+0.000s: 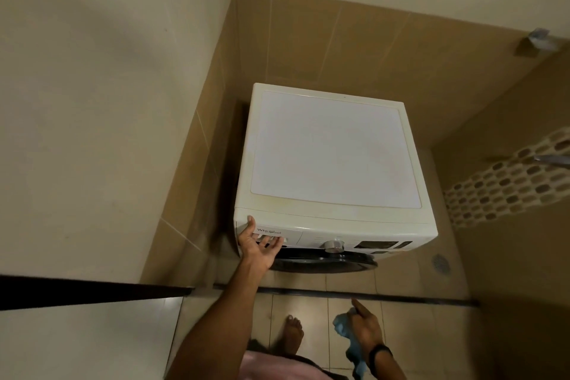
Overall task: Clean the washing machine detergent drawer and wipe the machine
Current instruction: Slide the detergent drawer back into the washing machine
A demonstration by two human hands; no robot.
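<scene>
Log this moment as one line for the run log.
left hand: touching detergent drawer | drawer: closed | right hand: holding blue cloth

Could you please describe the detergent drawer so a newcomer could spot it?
Find the white washing machine in the tiled corner. On its front panel, the detergent drawer sits far left, where the left hand touches it. Unlike the silver knob, it bears the Whirlpool logo.
</scene>
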